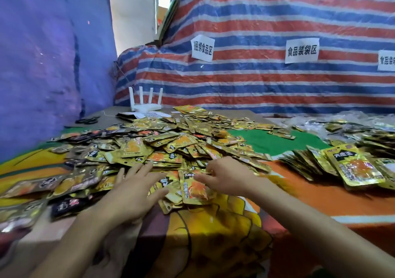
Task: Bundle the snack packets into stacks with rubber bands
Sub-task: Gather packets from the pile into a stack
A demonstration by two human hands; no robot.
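Head view: the camera is looking down over a table, with both forearms reaching in from the near edge.
Packet pile (pixel 162 147): gold snack packets are lying loose in a wide heap across the middle of the table and spilling toward the near edge.
Left hand (pixel 132 190): it is hovering palm down over the near-left part of the heap, fingers straight and spread, holding nothing.
Right hand (pixel 226 177): it is reaching into the near edge of the heap, thumb stretching leftward and fingers bending down among the packets. Blur is hiding whether it is pinching one.
Nearest packet (pixel 193 190): it is lying face up between the two hands, just below the right thumb.
Sorted packets (pixel 350 168): they are leaning in rows at the right, well apart from both hands.
Tablecloth (pixel 213 224): orange and yellow, it is covering the near table.
Router (pixel 145 104): white, it is standing behind the heap with four antennas up.
Striped tarp (pixel 256 81): it is hanging at the back, carrying paper signs (pixel 202 48).
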